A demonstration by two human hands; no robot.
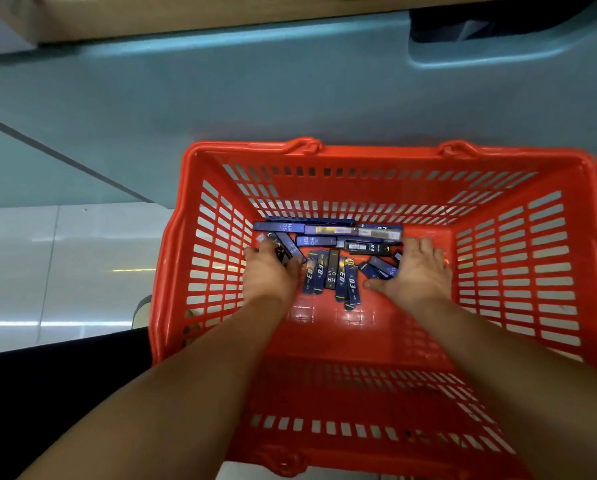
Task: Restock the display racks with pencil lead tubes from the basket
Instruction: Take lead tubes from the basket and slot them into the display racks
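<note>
Both forearms plunge into the red basket (359, 152) from its near wall, and the hands are down on its floor, side by side. The left hand (271, 271), close to the basket's left wall, has its fingers curled round a couple of dark tubes. The right hand (416, 271) lies palm-down over more of them towards the right; whether it pinches any, I cannot tell. Between the two hands sits a small fan of pencil lead tubes (331, 275), long axes running from near wall to far wall, about equally close to either hand. Just beyond the fingertips, a second row of tubes (328, 230) lies crosswise along the basket's far wall. Lettering shows: "HB" with "05" on several, and a bold mark that looks like "03" on the fanned ones. Past the basket's far rim, a teal base (290, 81); no rack in sight.
</note>
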